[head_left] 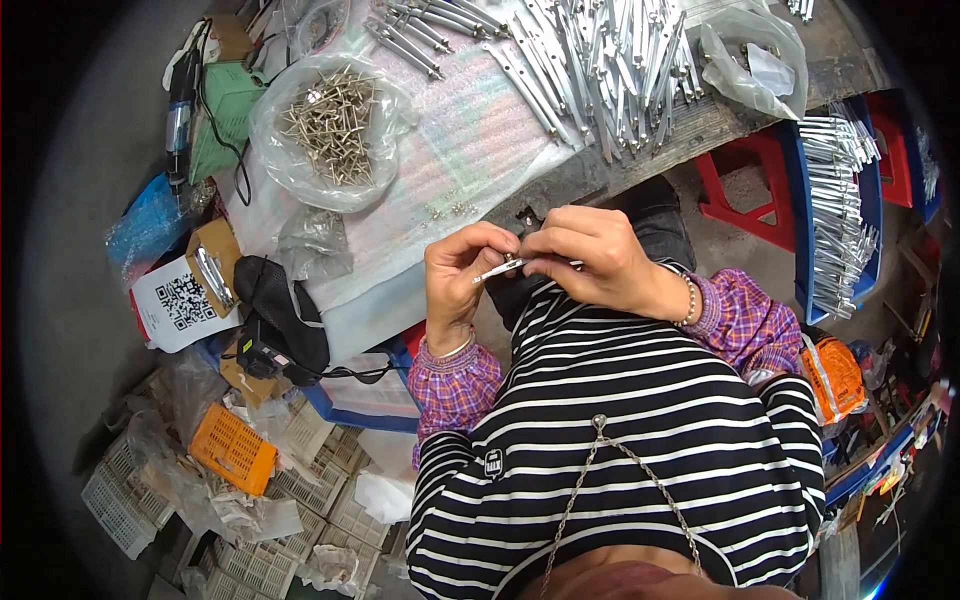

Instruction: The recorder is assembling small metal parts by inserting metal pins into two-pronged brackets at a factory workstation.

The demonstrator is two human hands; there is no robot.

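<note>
Just past the table's front edge, my left hand (460,270) pinches a short, shiny metal strip (497,270) between thumb and fingers. My right hand (590,258) closes on the strip's other end, its fingertips close to my left thumb. A small metal piece stands at the strip where the fingertips meet; it is too small to name. Farther off on the table lies a clear plastic bag (268,120) filled with long screws or pins (335,125). A heap of silvery metal strips (625,65) spreads over the far side.
Metal rods (410,40) lie at the far edge, beside the heap. Another plastic bag (785,90) sits on the right. Blue bins (808,270) of metal strips and a red stool (745,205) stand right of the table. An orange basket (232,450) lies lower left.
</note>
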